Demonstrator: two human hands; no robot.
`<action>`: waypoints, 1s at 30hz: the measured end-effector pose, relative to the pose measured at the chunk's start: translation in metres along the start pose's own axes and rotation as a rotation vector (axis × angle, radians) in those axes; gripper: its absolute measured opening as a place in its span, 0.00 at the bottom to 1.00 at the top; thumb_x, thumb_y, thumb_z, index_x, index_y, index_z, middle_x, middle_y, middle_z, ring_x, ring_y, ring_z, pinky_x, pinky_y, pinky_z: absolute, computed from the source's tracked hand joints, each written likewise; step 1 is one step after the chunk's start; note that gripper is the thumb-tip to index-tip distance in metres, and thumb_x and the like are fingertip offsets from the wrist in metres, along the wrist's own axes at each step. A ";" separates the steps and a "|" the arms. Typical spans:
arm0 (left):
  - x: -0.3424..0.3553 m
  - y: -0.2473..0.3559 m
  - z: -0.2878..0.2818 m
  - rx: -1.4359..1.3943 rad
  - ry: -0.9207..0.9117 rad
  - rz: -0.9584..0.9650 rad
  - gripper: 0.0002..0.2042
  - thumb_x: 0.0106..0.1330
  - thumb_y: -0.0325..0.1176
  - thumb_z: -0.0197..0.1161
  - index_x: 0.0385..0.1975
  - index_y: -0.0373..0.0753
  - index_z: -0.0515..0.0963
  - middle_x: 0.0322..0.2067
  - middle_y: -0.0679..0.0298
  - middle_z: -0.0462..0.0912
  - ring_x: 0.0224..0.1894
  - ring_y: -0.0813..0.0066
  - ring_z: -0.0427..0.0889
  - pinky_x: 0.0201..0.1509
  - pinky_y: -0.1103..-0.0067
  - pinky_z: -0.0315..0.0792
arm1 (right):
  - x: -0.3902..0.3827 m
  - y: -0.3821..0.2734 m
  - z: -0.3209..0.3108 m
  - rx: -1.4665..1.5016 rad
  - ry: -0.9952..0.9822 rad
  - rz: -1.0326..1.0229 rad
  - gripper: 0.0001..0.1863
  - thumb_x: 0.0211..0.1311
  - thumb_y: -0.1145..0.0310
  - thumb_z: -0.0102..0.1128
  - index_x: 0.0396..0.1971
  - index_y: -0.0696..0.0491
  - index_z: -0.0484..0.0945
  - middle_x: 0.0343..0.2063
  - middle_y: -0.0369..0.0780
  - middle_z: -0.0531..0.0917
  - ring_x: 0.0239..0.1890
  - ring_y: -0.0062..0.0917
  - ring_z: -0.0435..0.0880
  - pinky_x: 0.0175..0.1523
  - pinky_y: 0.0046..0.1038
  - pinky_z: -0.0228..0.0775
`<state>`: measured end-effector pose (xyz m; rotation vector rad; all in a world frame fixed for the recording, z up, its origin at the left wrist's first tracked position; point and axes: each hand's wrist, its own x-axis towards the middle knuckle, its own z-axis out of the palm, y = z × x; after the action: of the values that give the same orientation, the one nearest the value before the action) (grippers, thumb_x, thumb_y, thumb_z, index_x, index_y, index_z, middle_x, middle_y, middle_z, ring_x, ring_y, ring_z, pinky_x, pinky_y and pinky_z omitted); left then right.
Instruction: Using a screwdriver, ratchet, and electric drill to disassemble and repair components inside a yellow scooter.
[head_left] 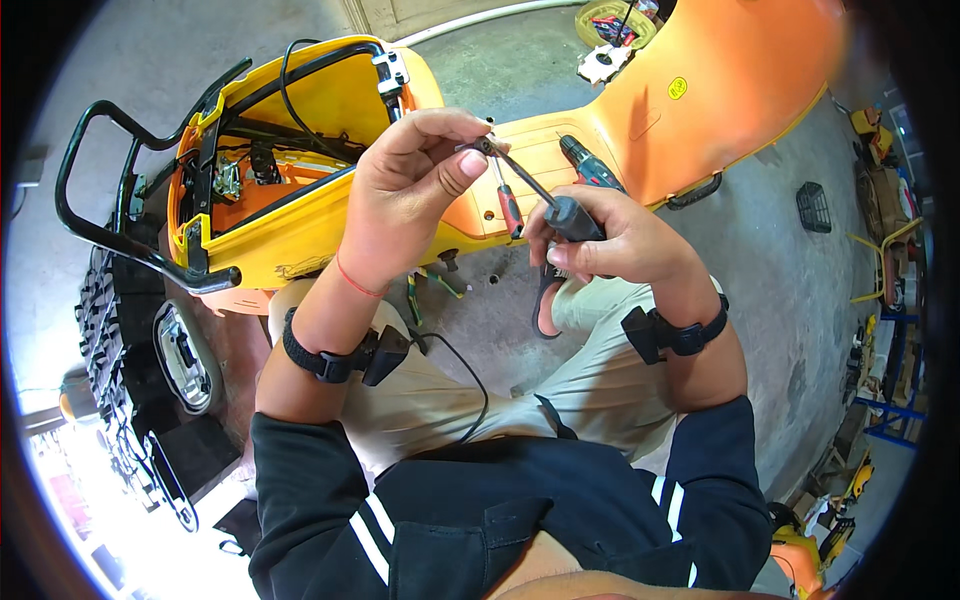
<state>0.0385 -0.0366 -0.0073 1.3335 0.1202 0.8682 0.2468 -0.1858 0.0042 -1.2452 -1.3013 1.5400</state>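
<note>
The black screwdriver (574, 219) is in your right hand (608, 235). Your fingers and thumb are wrapped around its fat handle, and its thin metal rod pokes out past them, up and toward your left hand (415, 175). That left hand is pinching a small dark piece (484, 147) between thumb and finger. The piece sits at your fingertips, right by the far end of the rod. It is too small to tell if the two are joined or just touching.

Both hands are up in the air in front of you. Beyond them, a red and black screwdriver (511, 212) shows in the space between your hands, over the flat part of the big orange and yellow body (710, 85). A dark drill (597, 170) with red bits lies on that flat part too, just past your right hand. To the left is a yellow box-like part (330, 80) with black bars (85, 175) sticking out. Down below your left wrist, you can see a green-handled tool (413, 300). A black crate (813, 207) sits on the floor (770, 290), well off to the right.
</note>
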 end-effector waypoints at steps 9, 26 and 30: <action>0.001 0.000 0.000 -0.015 0.009 0.007 0.12 0.67 0.20 0.66 0.48 0.31 0.77 0.46 0.63 0.82 0.50 0.77 0.81 0.58 0.80 0.75 | 0.006 -0.002 0.011 -0.571 0.312 -0.265 0.12 0.64 0.70 0.64 0.46 0.53 0.77 0.34 0.40 0.84 0.32 0.30 0.83 0.38 0.29 0.75; 0.001 0.004 0.004 0.268 0.062 0.031 0.11 0.69 0.22 0.64 0.50 0.29 0.79 0.42 0.60 0.85 0.45 0.75 0.85 0.54 0.78 0.78 | -0.001 -0.007 0.016 -1.374 0.842 -0.514 0.22 0.49 0.71 0.69 0.47 0.52 0.78 0.36 0.41 0.84 0.37 0.36 0.84 0.40 0.37 0.76; 0.000 0.007 0.005 0.290 0.060 0.037 0.11 0.69 0.22 0.64 0.50 0.29 0.79 0.41 0.60 0.85 0.44 0.75 0.85 0.54 0.79 0.78 | -0.002 -0.010 0.018 -1.438 0.864 -0.563 0.26 0.47 0.70 0.71 0.51 0.52 0.79 0.36 0.40 0.84 0.38 0.35 0.83 0.42 0.38 0.75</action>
<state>0.0382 -0.0404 0.0001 1.5834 0.2773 0.9486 0.2297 -0.1901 0.0147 -1.7423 -1.8258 -0.5784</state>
